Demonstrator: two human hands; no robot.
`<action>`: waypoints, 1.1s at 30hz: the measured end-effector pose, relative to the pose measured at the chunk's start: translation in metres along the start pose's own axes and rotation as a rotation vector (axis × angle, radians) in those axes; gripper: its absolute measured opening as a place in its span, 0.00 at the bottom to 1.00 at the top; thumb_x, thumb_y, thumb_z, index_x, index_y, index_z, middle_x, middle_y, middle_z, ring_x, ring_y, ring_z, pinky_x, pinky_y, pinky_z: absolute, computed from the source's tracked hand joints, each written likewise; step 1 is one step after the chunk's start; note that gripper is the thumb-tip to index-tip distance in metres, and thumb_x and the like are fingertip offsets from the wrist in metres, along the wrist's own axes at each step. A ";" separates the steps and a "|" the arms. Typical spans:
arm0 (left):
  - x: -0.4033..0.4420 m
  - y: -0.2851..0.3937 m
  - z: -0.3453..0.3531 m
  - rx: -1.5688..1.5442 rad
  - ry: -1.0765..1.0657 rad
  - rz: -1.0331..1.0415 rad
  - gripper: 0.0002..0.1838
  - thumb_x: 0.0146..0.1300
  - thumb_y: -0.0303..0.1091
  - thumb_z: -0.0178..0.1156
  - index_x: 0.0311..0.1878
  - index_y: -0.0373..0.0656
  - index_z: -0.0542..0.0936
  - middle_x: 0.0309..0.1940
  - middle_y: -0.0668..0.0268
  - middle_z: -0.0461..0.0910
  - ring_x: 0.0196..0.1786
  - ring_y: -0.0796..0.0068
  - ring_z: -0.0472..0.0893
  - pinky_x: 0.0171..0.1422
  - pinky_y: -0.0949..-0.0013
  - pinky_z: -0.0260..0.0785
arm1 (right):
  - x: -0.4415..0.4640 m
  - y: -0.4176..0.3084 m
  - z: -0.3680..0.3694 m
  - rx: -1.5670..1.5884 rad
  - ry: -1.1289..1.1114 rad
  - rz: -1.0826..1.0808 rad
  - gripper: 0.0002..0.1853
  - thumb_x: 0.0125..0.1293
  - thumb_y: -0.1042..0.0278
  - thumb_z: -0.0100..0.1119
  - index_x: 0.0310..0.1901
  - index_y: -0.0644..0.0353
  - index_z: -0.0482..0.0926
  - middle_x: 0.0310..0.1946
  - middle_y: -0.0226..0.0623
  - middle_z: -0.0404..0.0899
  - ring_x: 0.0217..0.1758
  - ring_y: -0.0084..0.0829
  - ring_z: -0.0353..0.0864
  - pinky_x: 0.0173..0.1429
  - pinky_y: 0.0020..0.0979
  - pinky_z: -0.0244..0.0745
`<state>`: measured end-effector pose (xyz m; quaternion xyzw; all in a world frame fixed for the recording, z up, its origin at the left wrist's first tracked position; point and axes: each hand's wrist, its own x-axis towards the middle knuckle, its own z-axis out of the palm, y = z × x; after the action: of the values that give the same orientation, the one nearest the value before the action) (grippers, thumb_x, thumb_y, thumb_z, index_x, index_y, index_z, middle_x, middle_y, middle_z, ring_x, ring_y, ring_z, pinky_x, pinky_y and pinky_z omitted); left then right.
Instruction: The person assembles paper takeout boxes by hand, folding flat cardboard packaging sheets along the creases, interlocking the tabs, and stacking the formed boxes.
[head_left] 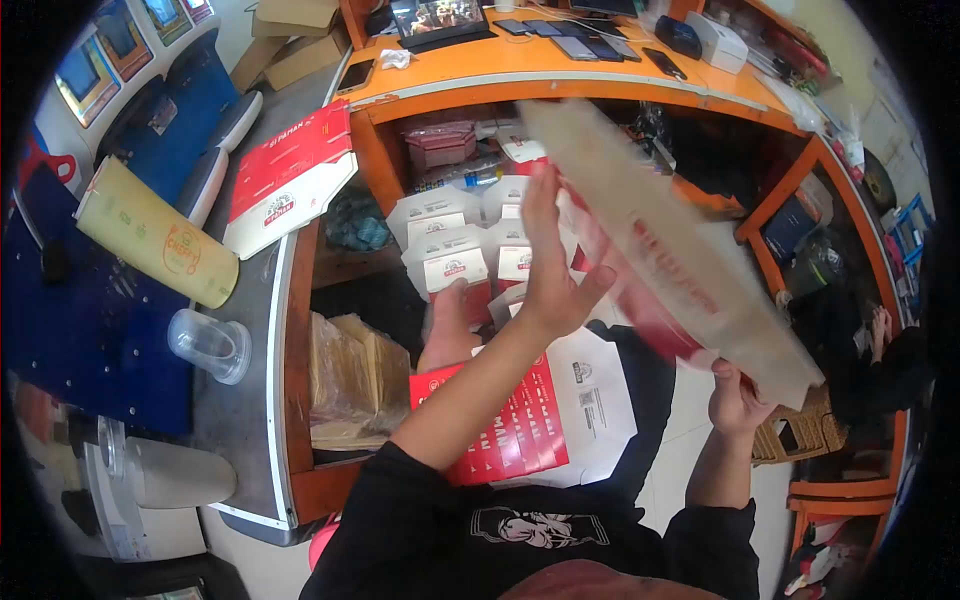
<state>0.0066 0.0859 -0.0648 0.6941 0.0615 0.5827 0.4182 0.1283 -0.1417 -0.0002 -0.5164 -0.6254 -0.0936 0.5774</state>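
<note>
A brown cardboard box sheet (665,245) with red print is raised, tilted and blurred by motion, in front of the desk. My right hand (738,400) grips its lower right end, thumb on the near side. At its left end, my left hand (555,260) stands upright with fingers stretched out and thumb apart, beside or touching the edge. Red printed box sheets (500,430) lie fanned on my lap, over a white box sheet (590,400). Several part-folded red and white boxes (455,268) stand in rows beyond my knee.
An orange desk (420,85) carries a tablet (440,18) and several phones (590,45). On the grey counter at left are a red and white box sheet (290,175), a yellow cup stack (160,235) and clear lids (210,345). A wicker basket (800,430) is at right.
</note>
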 end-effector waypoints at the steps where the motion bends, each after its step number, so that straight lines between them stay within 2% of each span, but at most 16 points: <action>1: 0.006 0.008 0.008 -0.219 -0.017 -0.043 0.64 0.61 0.68 0.66 0.82 0.33 0.42 0.82 0.49 0.42 0.84 0.54 0.46 0.85 0.54 0.39 | -0.007 0.002 -0.003 0.012 0.063 0.037 0.09 0.68 0.70 0.69 0.45 0.65 0.85 0.39 0.42 0.86 0.45 0.31 0.84 0.53 0.34 0.77; 2: 0.010 0.015 0.013 -0.439 -0.035 -0.087 0.66 0.60 0.69 0.68 0.81 0.33 0.42 0.82 0.49 0.42 0.84 0.55 0.47 0.85 0.55 0.40 | -0.018 0.011 -0.009 0.070 0.086 0.063 0.12 0.68 0.67 0.70 0.48 0.65 0.84 0.46 0.42 0.85 0.49 0.31 0.83 0.58 0.34 0.75; 3: 0.008 0.015 0.014 -0.472 -0.101 -0.147 0.65 0.59 0.68 0.69 0.81 0.34 0.43 0.77 0.49 0.52 0.80 0.58 0.56 0.82 0.56 0.47 | -0.029 0.021 -0.015 0.129 0.111 0.087 0.15 0.68 0.65 0.72 0.50 0.65 0.83 0.53 0.41 0.84 0.54 0.31 0.81 0.63 0.34 0.72; 6: 0.015 0.033 0.030 -0.634 -0.112 -0.257 0.53 0.62 0.57 0.72 0.78 0.35 0.55 0.64 0.54 0.75 0.66 0.67 0.76 0.72 0.63 0.66 | -0.030 0.032 -0.015 0.122 0.404 0.128 0.19 0.68 0.64 0.71 0.54 0.69 0.82 0.53 0.42 0.84 0.54 0.32 0.82 0.63 0.36 0.73; 7: 0.017 0.036 0.033 -0.626 -0.085 -0.271 0.47 0.64 0.54 0.72 0.74 0.35 0.60 0.60 0.56 0.78 0.62 0.70 0.78 0.68 0.65 0.69 | -0.025 0.035 -0.025 0.049 0.390 0.070 0.19 0.70 0.67 0.70 0.56 0.72 0.81 0.52 0.44 0.85 0.53 0.32 0.83 0.62 0.35 0.74; 11: 0.017 0.049 0.038 -0.454 -0.003 -0.315 0.24 0.66 0.42 0.73 0.55 0.36 0.78 0.43 0.63 0.85 0.46 0.78 0.84 0.50 0.71 0.76 | 0.004 0.041 -0.040 -0.149 0.486 0.491 0.21 0.71 0.73 0.66 0.61 0.74 0.75 0.53 0.46 0.83 0.54 0.30 0.81 0.61 0.32 0.76; 13: 0.019 0.069 0.043 -0.278 0.066 -0.221 0.15 0.65 0.39 0.73 0.42 0.37 0.82 0.30 0.62 0.83 0.32 0.74 0.84 0.38 0.68 0.74 | 0.019 0.050 -0.026 -0.092 0.528 0.483 0.30 0.72 0.72 0.65 0.70 0.70 0.64 0.64 0.49 0.74 0.62 0.31 0.77 0.64 0.32 0.74; 15: 0.009 0.069 0.049 -0.083 0.029 -0.130 0.15 0.65 0.37 0.73 0.43 0.36 0.81 0.32 0.62 0.83 0.35 0.78 0.83 0.39 0.71 0.74 | 0.014 0.055 -0.013 -0.074 0.563 0.579 0.36 0.73 0.70 0.64 0.75 0.67 0.56 0.72 0.49 0.63 0.67 0.33 0.73 0.67 0.34 0.71; 17: -0.002 0.067 0.053 0.005 -0.041 -0.129 0.14 0.65 0.35 0.73 0.42 0.35 0.80 0.32 0.60 0.83 0.35 0.79 0.82 0.39 0.72 0.72 | 0.003 0.056 -0.002 0.039 0.529 0.511 0.36 0.72 0.69 0.66 0.74 0.67 0.57 0.71 0.48 0.65 0.67 0.34 0.73 0.68 0.35 0.70; 20: -0.008 0.072 0.056 -0.149 -0.137 -0.214 0.14 0.65 0.35 0.73 0.41 0.35 0.79 0.33 0.61 0.84 0.35 0.77 0.83 0.40 0.73 0.73 | -0.024 0.073 -0.013 0.351 0.399 0.469 0.37 0.70 0.66 0.68 0.73 0.69 0.59 0.68 0.47 0.70 0.67 0.36 0.75 0.71 0.38 0.69; 22: -0.005 0.073 0.055 -0.210 -0.183 -0.243 0.19 0.69 0.38 0.69 0.53 0.35 0.75 0.39 0.57 0.83 0.41 0.71 0.84 0.47 0.69 0.75 | -0.028 0.073 -0.017 0.698 0.292 0.435 0.37 0.69 0.66 0.69 0.72 0.69 0.60 0.67 0.46 0.73 0.66 0.35 0.76 0.71 0.38 0.70; 24: 0.002 0.073 0.050 -0.177 -0.208 -0.348 0.26 0.71 0.41 0.67 0.62 0.35 0.70 0.49 0.51 0.81 0.51 0.65 0.83 0.56 0.64 0.75 | -0.029 0.063 -0.019 0.612 0.285 0.471 0.35 0.71 0.61 0.67 0.71 0.67 0.63 0.63 0.45 0.78 0.64 0.35 0.80 0.70 0.40 0.73; 27: -0.004 0.058 0.049 0.321 -0.024 -0.124 0.38 0.71 0.46 0.65 0.73 0.35 0.60 0.67 0.40 0.66 0.70 0.47 0.70 0.70 0.52 0.65 | -0.025 0.053 -0.023 0.434 0.406 0.553 0.27 0.73 0.64 0.64 0.68 0.68 0.69 0.61 0.45 0.80 0.62 0.33 0.81 0.67 0.37 0.76; 29: -0.018 0.057 0.042 0.383 -0.060 -0.123 0.42 0.70 0.47 0.65 0.75 0.34 0.56 0.71 0.38 0.56 0.74 0.38 0.60 0.75 0.47 0.58 | -0.019 0.058 -0.029 0.420 0.474 0.541 0.20 0.76 0.69 0.59 0.64 0.68 0.73 0.60 0.46 0.80 0.61 0.33 0.82 0.66 0.36 0.78; 31: -0.030 0.055 0.039 0.450 -0.133 -0.118 0.44 0.71 0.49 0.63 0.78 0.35 0.54 0.75 0.35 0.47 0.78 0.29 0.51 0.78 0.41 0.52 | -0.018 0.060 -0.032 0.500 0.502 0.556 0.20 0.76 0.69 0.58 0.65 0.68 0.72 0.60 0.46 0.81 0.60 0.33 0.83 0.65 0.36 0.79; 33: -0.037 0.059 0.039 0.668 -0.207 -0.150 0.45 0.70 0.50 0.65 0.78 0.35 0.53 0.75 0.36 0.51 0.78 0.35 0.56 0.77 0.46 0.56 | -0.019 0.062 -0.031 0.509 0.542 0.570 0.20 0.77 0.68 0.57 0.66 0.67 0.72 0.60 0.46 0.80 0.60 0.34 0.83 0.63 0.36 0.81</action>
<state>0.0047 0.0074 -0.0536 0.8414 0.2566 0.4248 0.2139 0.1905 -0.1464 -0.0349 -0.4662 -0.2885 0.0937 0.8310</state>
